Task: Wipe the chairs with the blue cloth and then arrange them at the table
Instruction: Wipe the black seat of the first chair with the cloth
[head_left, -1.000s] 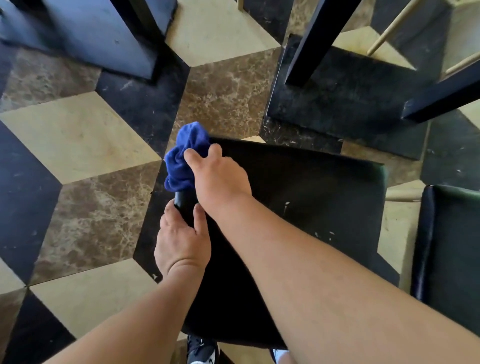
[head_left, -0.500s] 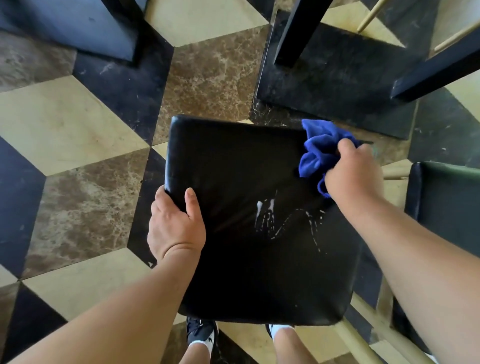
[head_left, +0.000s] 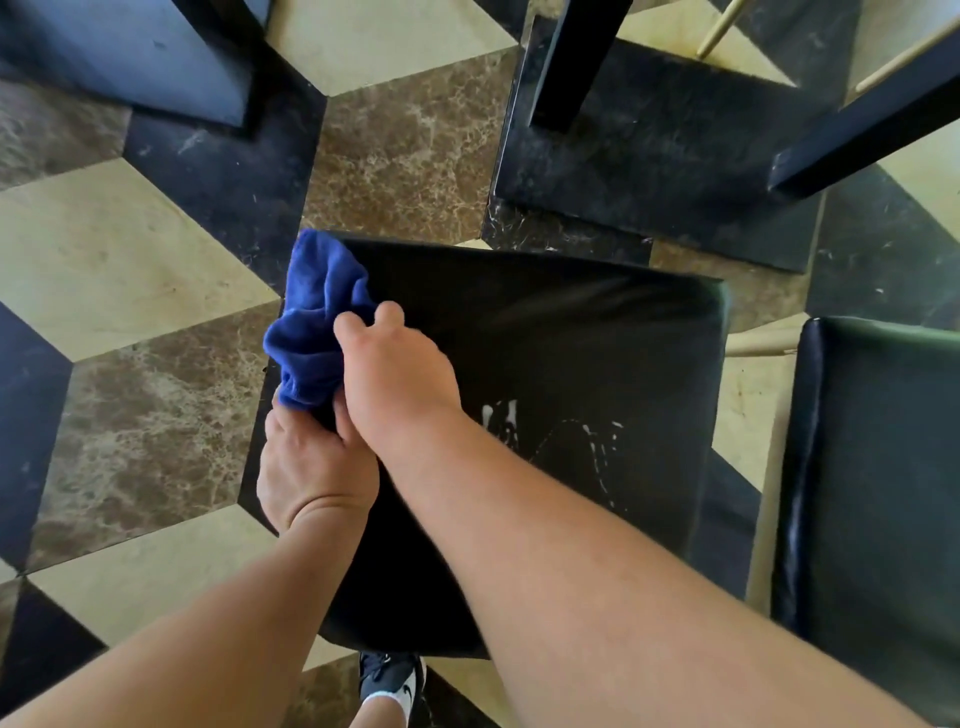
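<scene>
A crumpled blue cloth (head_left: 318, 332) sits at the upper left corner of a square black leather-look chair seat (head_left: 561, 374) in the middle of the frame, bunched in the closed right hand (head_left: 397, 376), whose arm crosses in from the lower right. Just below it, touching that hand, the left hand (head_left: 311, 467) is curled over the seat's left edge, and white streaks (head_left: 561, 441) mark the seat right of centre. A second dark chair seat (head_left: 878, 493) stands at the right edge, black table legs (head_left: 566, 62) stand at the top, and a floor of cream, brown and black marble tiles (head_left: 130, 249) lies under it all.
</scene>
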